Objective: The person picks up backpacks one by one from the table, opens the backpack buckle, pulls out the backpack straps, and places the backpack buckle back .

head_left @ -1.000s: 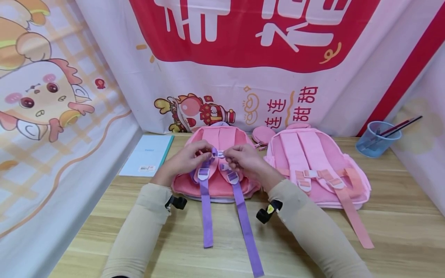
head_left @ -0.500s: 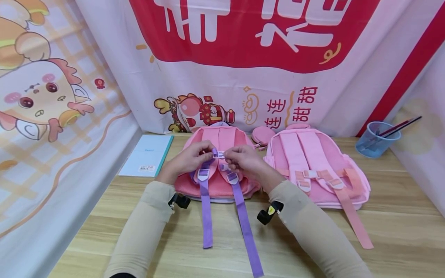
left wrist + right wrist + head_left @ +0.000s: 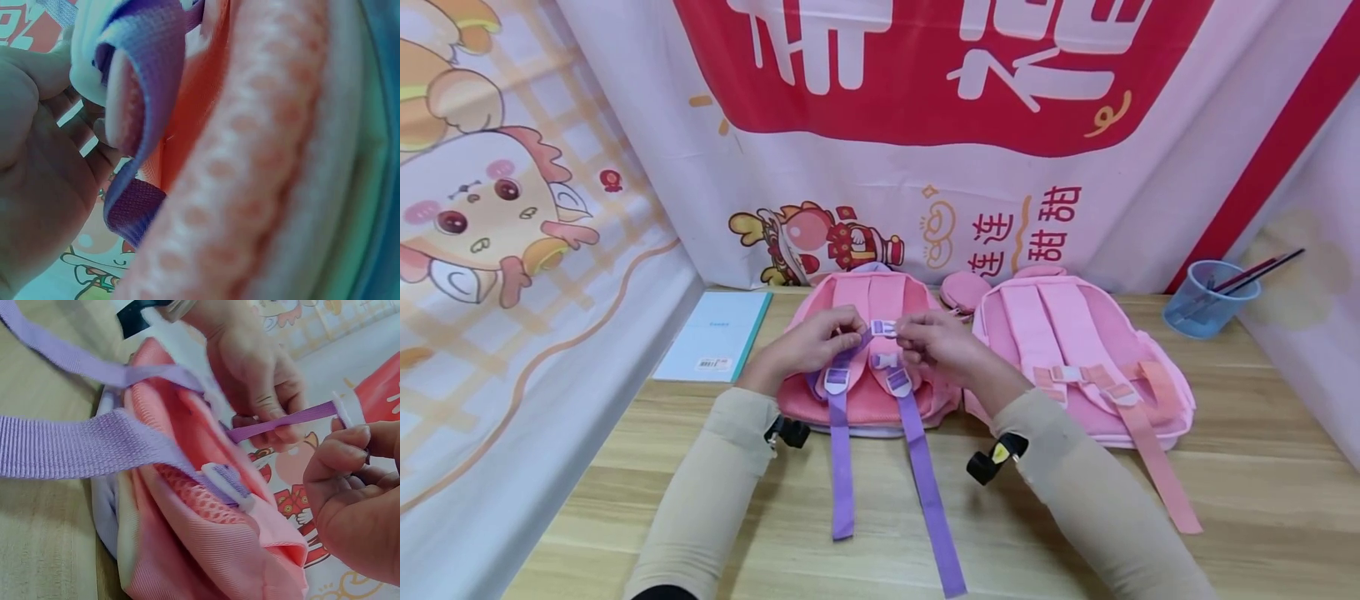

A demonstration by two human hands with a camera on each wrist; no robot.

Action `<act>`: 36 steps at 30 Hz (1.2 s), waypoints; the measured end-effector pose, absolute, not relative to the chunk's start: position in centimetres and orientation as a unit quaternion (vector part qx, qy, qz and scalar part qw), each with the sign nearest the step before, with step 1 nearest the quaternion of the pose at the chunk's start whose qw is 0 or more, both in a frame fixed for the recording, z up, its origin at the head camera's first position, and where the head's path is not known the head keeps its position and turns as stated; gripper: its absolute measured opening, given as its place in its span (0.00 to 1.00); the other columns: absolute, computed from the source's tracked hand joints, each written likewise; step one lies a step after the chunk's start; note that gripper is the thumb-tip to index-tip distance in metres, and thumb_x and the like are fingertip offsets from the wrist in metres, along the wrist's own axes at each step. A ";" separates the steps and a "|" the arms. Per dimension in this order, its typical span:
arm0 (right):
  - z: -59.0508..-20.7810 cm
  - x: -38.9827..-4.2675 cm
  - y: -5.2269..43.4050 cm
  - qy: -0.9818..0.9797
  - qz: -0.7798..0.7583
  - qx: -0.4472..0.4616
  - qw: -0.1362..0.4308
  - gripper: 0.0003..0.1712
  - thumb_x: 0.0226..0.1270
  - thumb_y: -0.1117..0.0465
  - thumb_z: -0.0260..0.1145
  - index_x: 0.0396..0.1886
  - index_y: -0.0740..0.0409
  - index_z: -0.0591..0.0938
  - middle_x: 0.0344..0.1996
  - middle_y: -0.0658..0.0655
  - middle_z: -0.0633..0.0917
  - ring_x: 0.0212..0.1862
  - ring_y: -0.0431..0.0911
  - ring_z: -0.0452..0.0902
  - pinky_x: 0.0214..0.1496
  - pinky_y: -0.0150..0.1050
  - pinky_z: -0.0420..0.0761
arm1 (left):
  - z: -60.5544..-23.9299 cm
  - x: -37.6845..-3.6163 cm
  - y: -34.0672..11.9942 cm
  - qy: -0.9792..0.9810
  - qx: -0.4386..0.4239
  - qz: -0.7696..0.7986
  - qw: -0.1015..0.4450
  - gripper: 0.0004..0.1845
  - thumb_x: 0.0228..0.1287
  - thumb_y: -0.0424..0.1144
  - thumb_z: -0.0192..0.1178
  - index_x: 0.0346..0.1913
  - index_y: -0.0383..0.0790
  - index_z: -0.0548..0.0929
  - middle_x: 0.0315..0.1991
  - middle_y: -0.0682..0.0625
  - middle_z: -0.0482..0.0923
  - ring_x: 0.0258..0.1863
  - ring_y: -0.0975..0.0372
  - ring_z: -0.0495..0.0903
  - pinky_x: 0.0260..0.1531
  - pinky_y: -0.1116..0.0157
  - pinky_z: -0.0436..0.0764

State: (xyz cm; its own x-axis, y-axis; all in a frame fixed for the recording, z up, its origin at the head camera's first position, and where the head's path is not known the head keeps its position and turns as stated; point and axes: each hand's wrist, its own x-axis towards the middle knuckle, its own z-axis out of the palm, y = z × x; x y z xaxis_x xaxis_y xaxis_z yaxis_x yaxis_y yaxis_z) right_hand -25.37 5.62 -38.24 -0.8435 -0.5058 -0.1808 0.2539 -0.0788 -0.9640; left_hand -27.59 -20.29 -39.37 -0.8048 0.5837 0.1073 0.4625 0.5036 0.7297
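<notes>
A pink backpack (image 3: 850, 292) with purple webbing straps lies with its shoulder straps up. Above it, my left hand (image 3: 820, 340) pinches a short purple strap (image 3: 294, 420) between thumb and fingers. This strap runs taut to a white plastic buckle piece (image 3: 882, 328), whose prongs my right hand (image 3: 942, 346) pinches at the tips. A matching white buckle piece (image 3: 886, 361) rests on the other shoulder strap, just below. Two long purple strap ends (image 3: 842, 467) hang toward the table's front. In the left wrist view, the strap and a white adjuster overlap the left fingers (image 3: 47, 75).
To the right lies a second pink backpack (image 3: 1022, 333), its chest buckle (image 3: 1070, 374) fastened. A round pink pouch (image 3: 965, 292) sits between the bags. On the left is a light blue notebook (image 3: 711, 333); a blue cup (image 3: 1210, 300) with pens stands at the far right.
My right hand has moved slightly right with the buckle piece, and more of the buckle and its purple strap shows between the hands. The left hand stays nearly in place.
</notes>
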 end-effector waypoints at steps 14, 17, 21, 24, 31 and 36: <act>-37.9 -24.9 5.1 0.653 -0.705 -0.119 0.248 0.10 0.86 0.63 0.56 0.46 0.66 0.81 0.26 0.50 0.76 0.25 0.41 0.67 0.25 0.31 0.66 | -39.1 -27.2 -20.9 0.878 0.278 0.384 0.073 0.03 0.81 0.35 0.61 0.48 0.44 0.84 0.43 0.49 0.81 0.45 0.57 0.77 0.50 0.60 0.78; -37.8 -24.9 5.0 0.657 -0.705 -0.114 0.242 0.12 0.86 0.62 0.57 0.48 0.67 0.81 0.26 0.50 0.75 0.25 0.41 0.67 0.26 0.31 0.66 | -38.7 -26.8 -21.1 0.876 0.258 0.403 0.056 0.06 0.82 0.39 0.61 0.53 0.46 0.86 0.48 0.49 0.83 0.47 0.56 0.78 0.51 0.60 0.78; -37.6 -25.0 5.1 0.662 -0.700 -0.109 0.243 0.13 0.87 0.61 0.57 0.50 0.67 0.82 0.26 0.50 0.75 0.26 0.42 0.66 0.27 0.32 0.66 | -37.8 -26.3 -21.1 0.859 0.277 0.431 0.016 0.11 0.82 0.37 0.60 0.58 0.41 0.86 0.47 0.46 0.82 0.43 0.54 0.77 0.46 0.62 0.78; -37.5 -25.0 5.2 0.666 -0.696 -0.109 0.245 0.14 0.87 0.60 0.57 0.52 0.68 0.83 0.26 0.51 0.75 0.26 0.42 0.66 0.27 0.32 0.66 | -37.3 -25.9 -20.9 0.847 0.303 0.437 -0.003 0.12 0.78 0.35 0.64 0.59 0.38 0.85 0.43 0.46 0.80 0.38 0.54 0.75 0.41 0.64 0.76; -37.5 -25.0 5.2 0.671 -0.691 -0.105 0.248 0.14 0.87 0.60 0.57 0.53 0.66 0.83 0.27 0.51 0.75 0.27 0.42 0.66 0.27 0.32 0.66 | -36.9 -25.5 -20.2 0.855 0.323 0.405 -0.019 0.11 0.72 0.36 0.72 0.54 0.43 0.87 0.39 0.50 0.80 0.36 0.57 0.74 0.36 0.66 0.74; -37.6 -24.9 5.3 0.668 -0.692 -0.106 0.252 0.14 0.86 0.60 0.58 0.53 0.67 0.83 0.29 0.51 0.78 0.28 0.42 0.69 0.27 0.31 0.68 | -36.9 -25.2 -20.2 0.854 0.321 0.409 -0.023 0.10 0.72 0.36 0.72 0.53 0.43 0.88 0.39 0.50 0.81 0.37 0.57 0.74 0.37 0.66 0.73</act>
State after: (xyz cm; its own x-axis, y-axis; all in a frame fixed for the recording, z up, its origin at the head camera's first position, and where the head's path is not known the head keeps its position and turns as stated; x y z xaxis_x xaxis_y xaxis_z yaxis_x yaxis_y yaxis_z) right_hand -24.88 5.30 -37.61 -0.8510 -0.4899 -0.1893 0.2065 0.0194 -0.9783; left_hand -25.16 -20.19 -36.85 -0.7933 0.5287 0.3019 0.5667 0.4600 0.6835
